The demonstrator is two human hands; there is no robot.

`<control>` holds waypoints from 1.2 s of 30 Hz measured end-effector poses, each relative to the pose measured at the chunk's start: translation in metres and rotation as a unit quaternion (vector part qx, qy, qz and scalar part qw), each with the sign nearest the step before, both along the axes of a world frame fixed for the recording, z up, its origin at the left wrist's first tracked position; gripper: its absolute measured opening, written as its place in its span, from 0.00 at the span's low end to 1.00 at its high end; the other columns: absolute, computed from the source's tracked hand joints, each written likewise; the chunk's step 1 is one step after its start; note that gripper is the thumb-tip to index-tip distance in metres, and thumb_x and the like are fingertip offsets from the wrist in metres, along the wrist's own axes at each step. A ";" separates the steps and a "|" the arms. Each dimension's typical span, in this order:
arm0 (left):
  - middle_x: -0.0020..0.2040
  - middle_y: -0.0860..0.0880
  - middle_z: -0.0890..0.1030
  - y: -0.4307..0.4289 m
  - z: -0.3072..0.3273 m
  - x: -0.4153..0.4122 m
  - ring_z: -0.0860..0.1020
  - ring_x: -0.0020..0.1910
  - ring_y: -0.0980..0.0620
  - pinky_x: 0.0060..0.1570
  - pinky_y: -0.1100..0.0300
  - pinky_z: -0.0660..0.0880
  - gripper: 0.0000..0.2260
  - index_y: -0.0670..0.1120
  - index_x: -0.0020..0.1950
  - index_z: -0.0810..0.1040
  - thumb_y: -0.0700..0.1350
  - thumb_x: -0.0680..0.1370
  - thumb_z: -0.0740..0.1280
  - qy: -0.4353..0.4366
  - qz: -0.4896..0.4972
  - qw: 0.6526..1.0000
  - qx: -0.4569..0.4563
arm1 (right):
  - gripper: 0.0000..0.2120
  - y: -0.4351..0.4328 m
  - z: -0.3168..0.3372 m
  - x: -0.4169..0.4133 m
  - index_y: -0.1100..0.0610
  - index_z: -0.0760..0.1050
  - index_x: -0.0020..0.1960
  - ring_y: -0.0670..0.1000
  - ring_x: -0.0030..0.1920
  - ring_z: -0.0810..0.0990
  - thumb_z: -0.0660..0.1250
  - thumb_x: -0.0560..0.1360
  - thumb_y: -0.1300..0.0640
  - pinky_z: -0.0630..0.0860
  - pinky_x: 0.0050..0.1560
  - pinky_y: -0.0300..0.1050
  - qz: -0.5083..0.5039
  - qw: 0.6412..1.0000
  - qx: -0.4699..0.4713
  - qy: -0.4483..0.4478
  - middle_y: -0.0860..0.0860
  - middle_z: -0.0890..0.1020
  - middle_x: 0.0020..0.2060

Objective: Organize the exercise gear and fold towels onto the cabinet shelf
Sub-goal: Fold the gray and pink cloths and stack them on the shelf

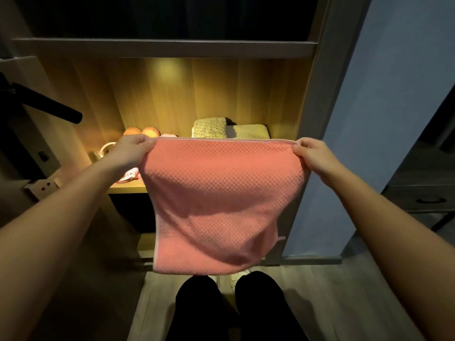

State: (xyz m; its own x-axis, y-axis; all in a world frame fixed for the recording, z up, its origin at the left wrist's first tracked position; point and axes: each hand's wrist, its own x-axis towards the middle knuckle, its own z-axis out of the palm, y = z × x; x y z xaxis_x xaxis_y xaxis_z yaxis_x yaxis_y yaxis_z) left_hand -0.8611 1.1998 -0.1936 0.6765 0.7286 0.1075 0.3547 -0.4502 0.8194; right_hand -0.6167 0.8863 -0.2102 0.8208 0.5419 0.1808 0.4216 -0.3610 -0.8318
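We hold the soft pink waffle-weave towel by its top corners, left hand and right hand each pinching one, near the lit wooden cabinet shelf. It hangs limp and light, perhaps already doubled; corners suit folding.

Pink towel: coral shade, small raised waffle check all over, pale pink edging.
Shaggy folded towel: olive-beige, plain.
Flat folded towel: cream, plain.
2 balls: orange.
Cabinet back panel: honey-yellow, vertical wood grain.
Cabinet frame: grey.
Wall: blue-grey.
Floor: grey plank pattern.
Trousers: black.
Bar: black.
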 end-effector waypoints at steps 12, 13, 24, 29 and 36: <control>0.41 0.47 0.78 0.017 -0.013 0.031 0.74 0.38 0.50 0.33 0.59 0.72 0.11 0.48 0.41 0.78 0.49 0.82 0.62 0.025 -0.017 0.999 -0.027 | 0.13 0.026 -0.016 0.030 0.51 0.75 0.39 0.47 0.38 0.74 0.60 0.81 0.53 0.68 0.36 0.43 -0.009 1.000 0.006 0.013 0.48 0.78 0.37; 0.42 0.48 0.78 0.019 -0.016 0.033 0.74 0.39 0.50 0.35 0.58 0.70 0.12 0.49 0.42 0.78 0.50 0.82 0.61 0.042 -0.018 0.998 -0.035 | 0.13 0.027 -0.019 0.032 0.51 0.75 0.39 0.47 0.38 0.74 0.60 0.81 0.53 0.68 0.37 0.43 -0.016 1.000 -0.006 0.014 0.48 0.78 0.38; 0.46 0.45 0.80 0.025 -0.008 0.043 0.78 0.51 0.43 0.57 0.45 0.77 0.07 0.46 0.43 0.77 0.43 0.81 0.65 -0.007 -0.025 0.999 -0.038 | 0.08 0.033 -0.017 0.047 0.52 0.77 0.47 0.50 0.46 0.78 0.60 0.81 0.58 0.77 0.49 0.47 -0.030 0.999 0.032 0.016 0.49 0.79 0.43; 0.49 0.42 0.81 0.025 -0.004 0.030 0.79 0.53 0.40 0.58 0.41 0.77 0.03 0.46 0.44 0.79 0.41 0.78 0.69 0.006 -0.018 1.000 -0.017 | 0.09 0.018 -0.015 0.042 0.50 0.78 0.45 0.48 0.45 0.78 0.62 0.80 0.59 0.77 0.51 0.48 -0.013 0.999 0.037 0.025 0.49 0.79 0.42; 0.43 0.41 0.80 0.006 -0.015 -0.001 0.78 0.45 0.45 0.51 0.50 0.77 0.06 0.45 0.42 0.78 0.35 0.75 0.70 -0.012 -0.030 0.998 -0.047 | 0.07 -0.011 -0.022 0.013 0.53 0.78 0.45 0.51 0.47 0.77 0.64 0.80 0.60 0.77 0.51 0.49 0.003 0.998 0.038 0.044 0.50 0.79 0.42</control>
